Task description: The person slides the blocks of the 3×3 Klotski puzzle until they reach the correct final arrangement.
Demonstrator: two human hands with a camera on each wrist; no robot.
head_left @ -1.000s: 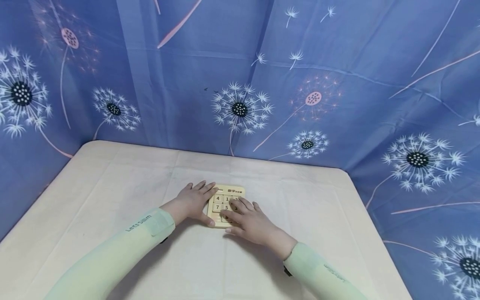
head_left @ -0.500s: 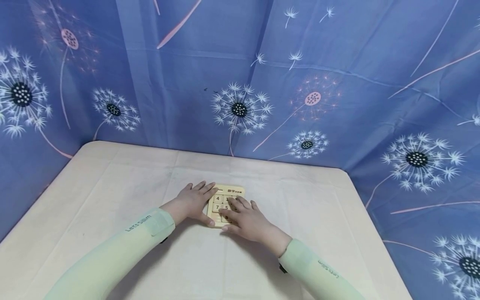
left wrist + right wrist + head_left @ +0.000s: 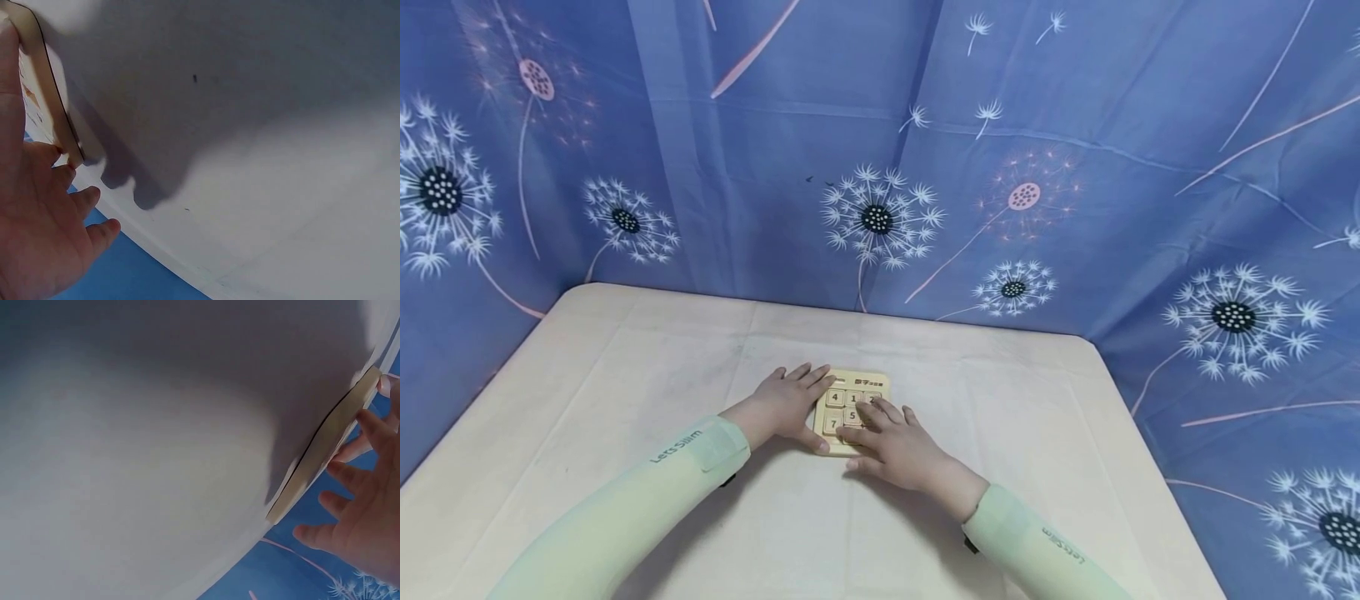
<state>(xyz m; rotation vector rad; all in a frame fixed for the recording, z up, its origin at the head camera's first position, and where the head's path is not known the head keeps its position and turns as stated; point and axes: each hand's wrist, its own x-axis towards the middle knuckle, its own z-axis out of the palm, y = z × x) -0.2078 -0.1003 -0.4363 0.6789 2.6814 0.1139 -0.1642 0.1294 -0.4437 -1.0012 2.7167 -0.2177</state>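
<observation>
A yellow sliding number puzzle [image 3: 852,375] lies flat on the table, tiles facing up. Along its left side rests my left hand [image 3: 782,404], fingers spread at the far corner and thumb at the near one. My right hand [image 3: 910,450] reaches over from the right, a fingertip right at the 7 tile [image 3: 832,424]. Tiles 4, 1 and 2 form the far row, with 5 beneath the 1; the right fingers hide the lower right tiles. Both wrist views catch the puzzle's side edge [image 3: 53,94] beside extended fingers.
A pale cloth-covered table [image 3: 685,367] surrounds the puzzle. Blue curtains [image 3: 760,167] with dandelion prints hang behind it and at both sides. Light green sleeves [image 3: 625,508] cover both forearms.
The 7 tile has slid toward me, leaving a gap below the 4. My right hand shifted slightly left, then a little back. My left hand has stayed put.
</observation>
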